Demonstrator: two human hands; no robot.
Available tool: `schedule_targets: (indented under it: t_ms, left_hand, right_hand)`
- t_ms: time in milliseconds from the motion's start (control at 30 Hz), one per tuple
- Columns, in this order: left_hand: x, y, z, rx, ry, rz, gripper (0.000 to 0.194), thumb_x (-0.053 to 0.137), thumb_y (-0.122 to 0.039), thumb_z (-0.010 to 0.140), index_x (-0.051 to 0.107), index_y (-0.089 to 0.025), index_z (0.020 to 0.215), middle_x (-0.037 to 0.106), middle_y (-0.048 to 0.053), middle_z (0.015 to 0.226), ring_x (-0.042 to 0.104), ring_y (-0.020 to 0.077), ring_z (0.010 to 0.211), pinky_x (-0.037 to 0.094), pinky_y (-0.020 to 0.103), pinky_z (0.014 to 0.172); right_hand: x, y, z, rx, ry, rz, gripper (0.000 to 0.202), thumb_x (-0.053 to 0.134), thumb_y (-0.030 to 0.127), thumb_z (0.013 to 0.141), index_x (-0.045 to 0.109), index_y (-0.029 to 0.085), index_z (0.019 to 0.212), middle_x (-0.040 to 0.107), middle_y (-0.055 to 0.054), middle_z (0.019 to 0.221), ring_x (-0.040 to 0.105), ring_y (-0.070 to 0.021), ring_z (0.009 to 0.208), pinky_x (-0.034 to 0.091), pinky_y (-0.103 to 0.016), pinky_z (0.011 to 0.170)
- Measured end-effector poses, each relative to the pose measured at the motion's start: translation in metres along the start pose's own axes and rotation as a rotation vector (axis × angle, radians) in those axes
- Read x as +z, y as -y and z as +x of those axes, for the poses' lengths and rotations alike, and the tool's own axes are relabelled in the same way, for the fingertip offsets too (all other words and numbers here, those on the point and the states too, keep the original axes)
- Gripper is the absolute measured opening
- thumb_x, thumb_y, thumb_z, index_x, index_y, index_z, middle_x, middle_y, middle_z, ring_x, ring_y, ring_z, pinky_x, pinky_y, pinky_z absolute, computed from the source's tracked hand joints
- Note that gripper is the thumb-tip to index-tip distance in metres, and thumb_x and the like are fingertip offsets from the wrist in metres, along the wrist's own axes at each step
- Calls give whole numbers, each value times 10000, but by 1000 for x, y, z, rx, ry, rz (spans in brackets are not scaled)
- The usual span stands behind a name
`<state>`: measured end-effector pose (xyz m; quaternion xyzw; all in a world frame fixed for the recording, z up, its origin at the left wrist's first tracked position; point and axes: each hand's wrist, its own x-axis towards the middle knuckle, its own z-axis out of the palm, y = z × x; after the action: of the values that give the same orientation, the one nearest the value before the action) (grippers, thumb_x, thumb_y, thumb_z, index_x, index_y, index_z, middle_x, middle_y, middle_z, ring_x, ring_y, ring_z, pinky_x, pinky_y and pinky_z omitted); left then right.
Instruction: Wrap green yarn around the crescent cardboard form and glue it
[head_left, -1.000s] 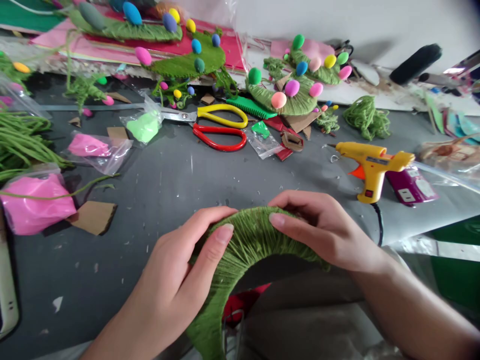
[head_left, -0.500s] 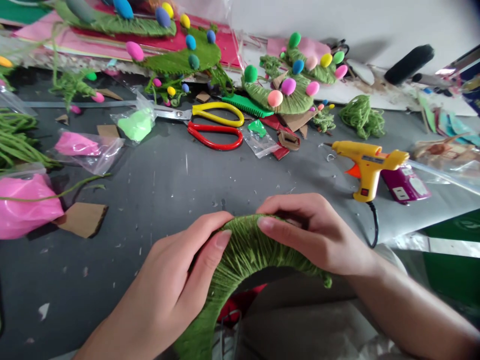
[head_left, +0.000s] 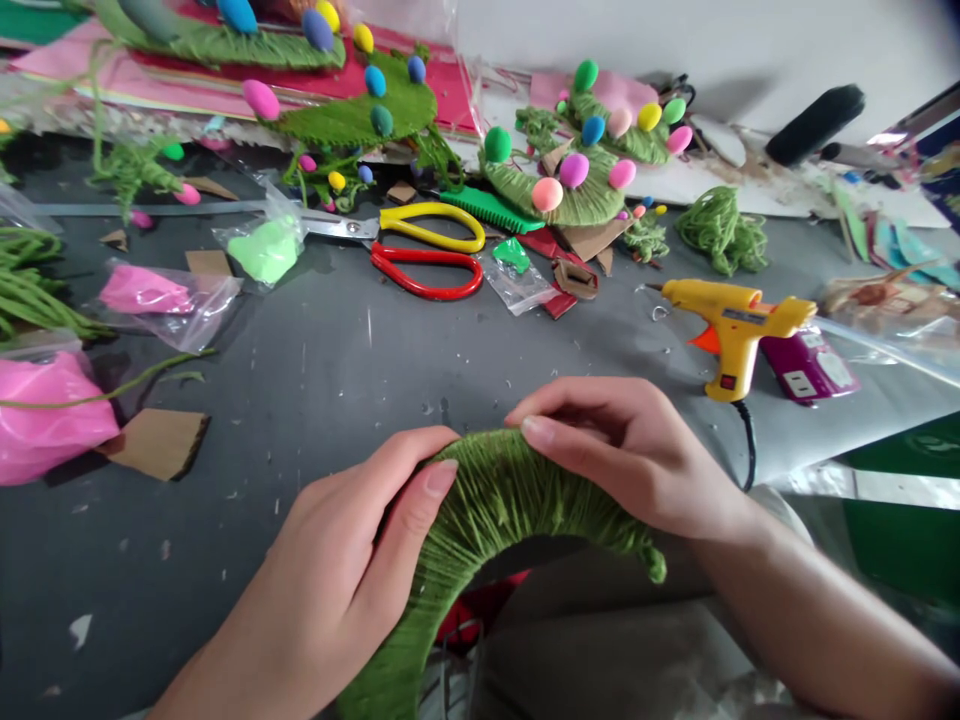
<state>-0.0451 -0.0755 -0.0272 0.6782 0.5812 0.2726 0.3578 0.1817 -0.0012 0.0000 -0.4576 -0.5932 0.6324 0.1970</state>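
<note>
A curved piece wrapped in green yarn [head_left: 495,500] arches across the front edge of the table, between my two hands. My left hand [head_left: 352,550] grips its left side, thumb on top and fingers behind. At the upper right edge my right hand [head_left: 622,450] pinches it between thumb and fingers; part of the fingers is hidden behind the thumb. A small knobby yarn end [head_left: 655,563] sticks out below my right hand. The yarn strands run across the width of the curve. The lower left end of the piece leaves the frame.
A yellow glue gun [head_left: 739,325] stands at right beside a purple box [head_left: 810,365]. Scissors with yellow and red handles [head_left: 431,270] lie ahead. Green yarn-wrapped pieces with coloured balls [head_left: 570,195] line the back. Bagged pink clay [head_left: 52,410] and cardboard [head_left: 157,442] are at left.
My right thumb and fingers have shifted slightly up along the wrapped piece's edge, uncovering more of its right part. My left hand keeps its grip. The view has moved a little.
</note>
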Motion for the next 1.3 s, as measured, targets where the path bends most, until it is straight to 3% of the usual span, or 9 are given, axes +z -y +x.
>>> schedule_targets:
  t_ms: [233,467,767,967,1133,1300]
  left_hand:
    - [-1,-2,0,-22,49,7,199,477,-335,1018,592,-294,1175,696,-79,785,665,65,629,475,112,540]
    - [1,-2,0,-34,53,-16,222,476,-367,1016,599,-288,1183,714,-72,797,663,69,614,480,116,541]
    - [2,2,-1,-66,96,-30,243,453,-384,1022,594,-278,1189,707,-66,754,652,88,583,473,153,527]
    - [1,-1,0,-53,95,-18,229,468,-382,1015,602,-282,1172,701,-56,776,661,90,610,476,153,533]
    - [4,0,-1,-54,49,-18,225,468,-390,1015,607,-279,1151,692,-58,735,649,94,578,458,161,500]
    - [4,-1,-1,-22,61,-4,192,486,-377,1009,605,-289,1131,701,-68,764,663,77,605,476,128,539]
  right_hand:
    - [4,-1,-1,-38,-59,-53,115,707,264,892,698,160,846,479,49,610,294,-43,505,231,-188,426]
    - [9,2,2,-120,-75,-159,140,676,251,910,709,144,825,534,36,646,344,-41,528,260,-188,441]
    - [13,4,3,-123,-72,-173,139,676,237,903,708,137,811,593,20,673,440,-50,563,297,-179,459]
    - [9,4,5,-46,-42,-120,98,754,244,840,739,149,823,619,9,690,483,-74,590,326,-188,479]
    - [-5,4,2,73,-10,-46,193,687,351,902,751,172,940,600,-1,705,471,-82,588,340,-193,486]
    - [-7,7,2,112,88,-38,143,648,263,923,701,153,850,494,37,621,369,-49,534,276,-166,443]
